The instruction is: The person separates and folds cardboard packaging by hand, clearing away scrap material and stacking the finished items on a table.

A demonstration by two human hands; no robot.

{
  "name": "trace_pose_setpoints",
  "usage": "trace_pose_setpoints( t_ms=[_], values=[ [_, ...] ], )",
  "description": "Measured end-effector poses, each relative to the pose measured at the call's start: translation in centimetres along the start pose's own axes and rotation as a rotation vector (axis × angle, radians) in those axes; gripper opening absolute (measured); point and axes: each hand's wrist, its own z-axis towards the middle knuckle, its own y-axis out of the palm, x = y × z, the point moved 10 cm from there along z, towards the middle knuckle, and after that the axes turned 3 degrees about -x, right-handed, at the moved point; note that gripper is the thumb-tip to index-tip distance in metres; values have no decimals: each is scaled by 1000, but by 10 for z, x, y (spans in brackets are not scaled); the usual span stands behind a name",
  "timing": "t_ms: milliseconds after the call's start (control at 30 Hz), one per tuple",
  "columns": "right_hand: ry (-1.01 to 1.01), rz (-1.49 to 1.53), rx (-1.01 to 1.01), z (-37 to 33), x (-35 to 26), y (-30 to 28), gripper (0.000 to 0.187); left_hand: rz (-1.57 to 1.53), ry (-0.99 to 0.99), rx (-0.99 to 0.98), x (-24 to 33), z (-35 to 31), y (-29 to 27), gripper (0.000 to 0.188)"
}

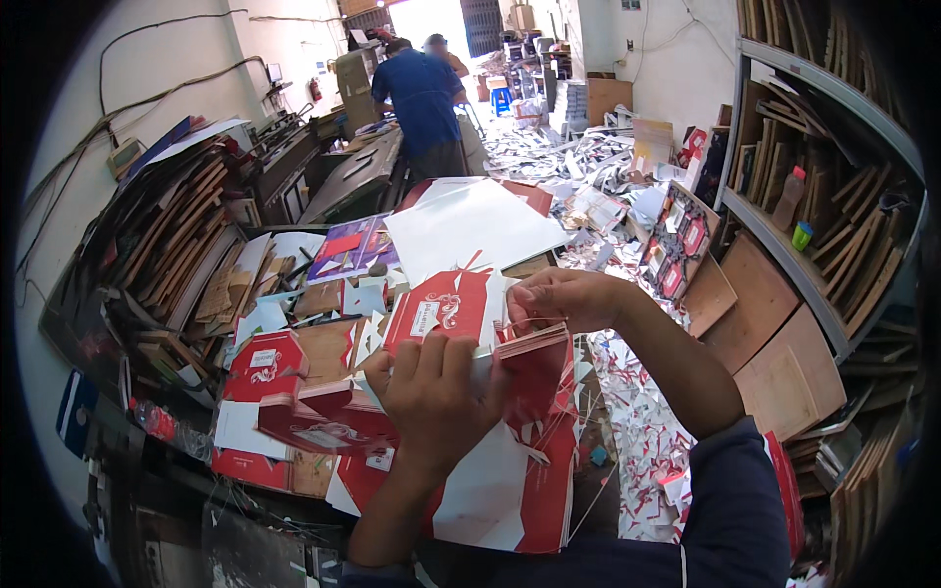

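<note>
My left hand (431, 397) is wrapped over a thick stack of red-and-white printed card blanks (537, 372), its fingers bent across the top. At the stack's upper right edge my right hand (559, 299) is closed, thumb and fingertips pinched together. Thin pale strands show by those fingertips, but what exactly they grip is too small to make out. More red-and-white card blanks (510, 495) lie beneath my hands, toward me. To the left, further stacks of the blanks (263, 367) rest on the worktable.
Large white sheets (470, 230) lie beyond my hands. Paper scraps (637, 441) cover the floor at right. Shelves (784, 245) with wooden boards stand on the right; stacked boards (186, 235) lean at left. A person in a blue shirt (420, 103) stands further off, with another person behind.
</note>
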Motion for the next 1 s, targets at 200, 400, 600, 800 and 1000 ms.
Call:
trace_pose_setpoints(
  t_ms=[200, 400, 600, 800, 1000],
  values=[
    [80, -183, 67, 5, 14, 3, 36, -5, -5, -10, -3, -3, -2, 27],
    [158, -430, -165, 0, 21, 20, 48, -71, 3, -34, -2, -5, -3, 32],
    [66, -403, 33, -2, 14, 15, 49, -234, 36, -214, -7, 4, -8, 32],
    [218, -544, 0, -9, 32, 19, 43, -241, 74, -308, -6, 3, -1, 37],
    [-197, -657, 89, -13, 4, 38, 34, -252, 79, -354, -7, 3, 0, 35]
  ],
)
